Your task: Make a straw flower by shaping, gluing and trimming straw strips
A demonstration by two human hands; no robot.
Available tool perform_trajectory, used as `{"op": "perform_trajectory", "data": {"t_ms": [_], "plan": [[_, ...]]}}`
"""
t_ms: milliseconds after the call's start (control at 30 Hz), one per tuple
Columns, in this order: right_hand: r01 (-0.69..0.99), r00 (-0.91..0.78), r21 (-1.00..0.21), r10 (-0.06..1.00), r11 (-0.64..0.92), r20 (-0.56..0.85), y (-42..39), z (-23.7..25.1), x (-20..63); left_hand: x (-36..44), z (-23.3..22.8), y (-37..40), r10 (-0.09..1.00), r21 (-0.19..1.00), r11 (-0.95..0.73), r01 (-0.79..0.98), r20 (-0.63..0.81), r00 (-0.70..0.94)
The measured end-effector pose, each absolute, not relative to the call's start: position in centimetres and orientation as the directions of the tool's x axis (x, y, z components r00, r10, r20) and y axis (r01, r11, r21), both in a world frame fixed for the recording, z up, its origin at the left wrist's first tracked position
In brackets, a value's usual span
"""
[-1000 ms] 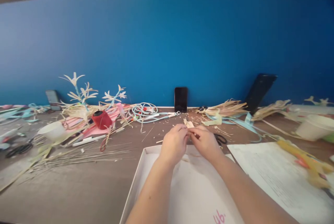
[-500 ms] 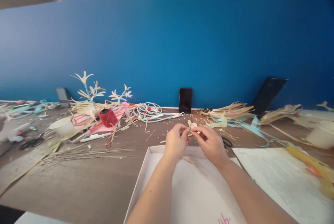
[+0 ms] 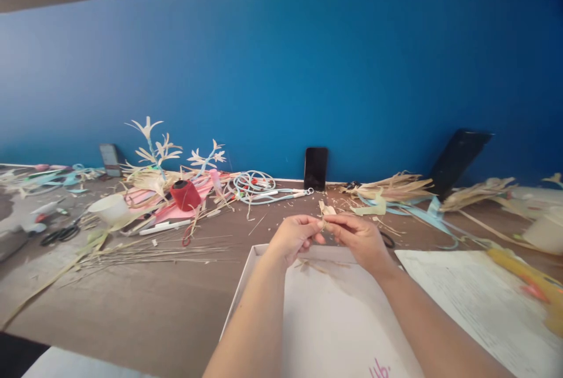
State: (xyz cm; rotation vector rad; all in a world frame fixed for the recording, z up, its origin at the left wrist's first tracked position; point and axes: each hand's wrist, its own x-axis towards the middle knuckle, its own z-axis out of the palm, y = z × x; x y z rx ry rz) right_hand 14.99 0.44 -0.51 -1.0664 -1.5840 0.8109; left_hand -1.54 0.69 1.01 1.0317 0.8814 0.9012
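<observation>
The left hand (image 3: 295,239) and right hand (image 3: 361,242) partly hide the pale piece (image 3: 327,209); the frame's edge crops a cup (image 3: 546,230).

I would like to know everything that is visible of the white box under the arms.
The white box is shallow and open, with low straight walls, and looks like cardboard. It lies flat on the brown table. Pink handwriting marks its floor near the bottom of the picture. The left hand and right hand are at its far end, and the forearms hide parts of its sides; I cannot tell whether they touch it. Thin tan strands show over its floor.
</observation>
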Motion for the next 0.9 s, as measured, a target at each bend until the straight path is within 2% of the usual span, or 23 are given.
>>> {"op": "perform_trajectory", "data": {"t_ms": [200, 400, 567, 700, 900], "plan": [[0.251, -0.116, -0.889, 0.924, 0.383, 0.365, 0.3, 0.0, 15.0, -1.8, 0.8, 0.8, 0.926, 0.969, 0.227, -0.098, -0.184, 0.329], [0.342, -0.111, -0.898, 0.961, 0.277, 0.254, 0.7, -0.6, 15.3, -1.3, 0.2, 1.0, 0.958, 0.99, 0.126, 0.065, -0.138, 0.252], [0.353, -0.108, -0.897, 0.964, 0.264, 0.241, 1.3, -1.4, 15.2, -0.7, -0.8, 1.7, 0.969, 0.98, 0.096, 0.175, -0.132, 0.209], [0.305, -0.076, -0.933, 0.982, 0.189, 0.174, 1.8, -1.2, 15.0, -0.4, -1.1, 2.1, 0.999, 0.963, -0.006, 0.27, -0.005, 0.041], [0.187, -0.106, -0.981, 0.994, 0.051, 0.031, 2.9, -0.9, 14.8, -0.4, -1.0, 2.2, 0.993, 0.961, -0.118, 0.251, 0.117, 0.019]]}}
